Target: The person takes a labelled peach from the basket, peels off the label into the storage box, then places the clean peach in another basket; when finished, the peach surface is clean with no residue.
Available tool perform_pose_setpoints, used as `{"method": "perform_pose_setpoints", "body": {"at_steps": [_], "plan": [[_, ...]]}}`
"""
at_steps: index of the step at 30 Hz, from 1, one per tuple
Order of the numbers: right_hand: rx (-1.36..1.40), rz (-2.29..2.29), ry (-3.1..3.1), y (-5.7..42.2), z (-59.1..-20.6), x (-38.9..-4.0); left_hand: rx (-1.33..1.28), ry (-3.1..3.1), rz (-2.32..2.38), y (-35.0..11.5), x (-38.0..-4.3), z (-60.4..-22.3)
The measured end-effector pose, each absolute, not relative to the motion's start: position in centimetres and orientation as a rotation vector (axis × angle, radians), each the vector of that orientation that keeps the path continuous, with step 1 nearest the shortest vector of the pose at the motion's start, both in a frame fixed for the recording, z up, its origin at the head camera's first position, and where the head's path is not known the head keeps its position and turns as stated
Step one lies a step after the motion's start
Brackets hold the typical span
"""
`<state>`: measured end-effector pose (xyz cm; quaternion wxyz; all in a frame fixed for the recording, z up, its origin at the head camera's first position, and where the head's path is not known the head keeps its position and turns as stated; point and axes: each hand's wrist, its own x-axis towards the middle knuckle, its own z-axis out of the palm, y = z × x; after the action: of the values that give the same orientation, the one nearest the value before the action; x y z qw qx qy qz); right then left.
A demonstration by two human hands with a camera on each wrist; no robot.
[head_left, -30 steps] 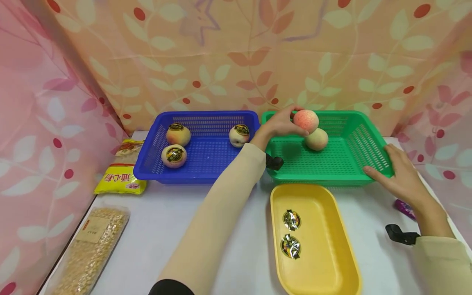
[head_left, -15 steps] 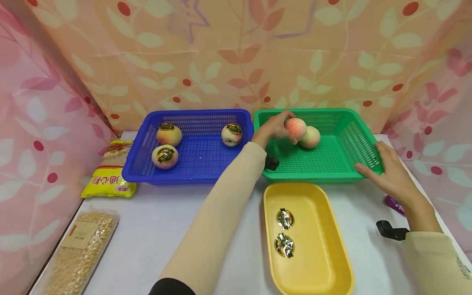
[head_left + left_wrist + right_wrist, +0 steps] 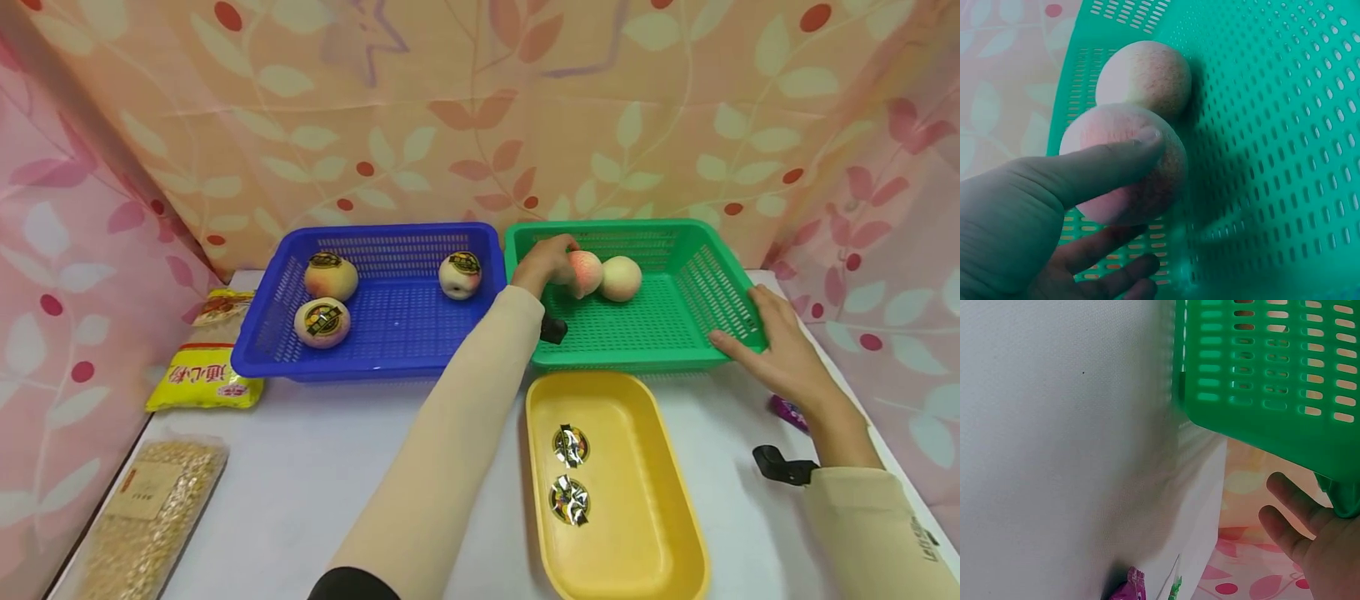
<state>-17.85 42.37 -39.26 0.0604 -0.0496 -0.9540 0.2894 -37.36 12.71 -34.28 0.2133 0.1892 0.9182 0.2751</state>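
My left hand reaches into the green basket and holds a pink peach near the back left. In the left wrist view the thumb lies across this peach, with the other fingers lower down. A paler peach sits against its right side. At the basket's right front corner rests my right hand, its thumb at the front rim. The right wrist view shows two straight fingers below the rim, apart from the basket wall.
A blue basket on the left holds three peaches with black labels. A yellow tray with two round stickers lies in front. Left are a yellow food packet and a bag of grain; a purple wrapper lies right.
My left hand has lowered the pink peach into the green basket and moved it left, from overlapping the paler peach to beside it. The right hand stays at the corner; the head view has shifted.
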Motion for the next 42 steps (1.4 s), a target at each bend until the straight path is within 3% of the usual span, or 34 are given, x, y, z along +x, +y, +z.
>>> {"method": "perform_pose_setpoints", "body": {"at_steps": [10,20,42], "plan": [[-0.139,0.880,-2.877,41.7,-39.0,-18.2,0.415,2.554,0.727,12.8,-37.2,-33.9],[-0.148,0.876,-2.886,41.7,-39.3,-18.3,0.393,2.444,0.873,12.8,-38.2,-36.0],[-0.197,0.828,-2.888,42.2,-39.5,-17.8,0.609,2.383,0.940,13.6,-37.9,-37.7]]}}
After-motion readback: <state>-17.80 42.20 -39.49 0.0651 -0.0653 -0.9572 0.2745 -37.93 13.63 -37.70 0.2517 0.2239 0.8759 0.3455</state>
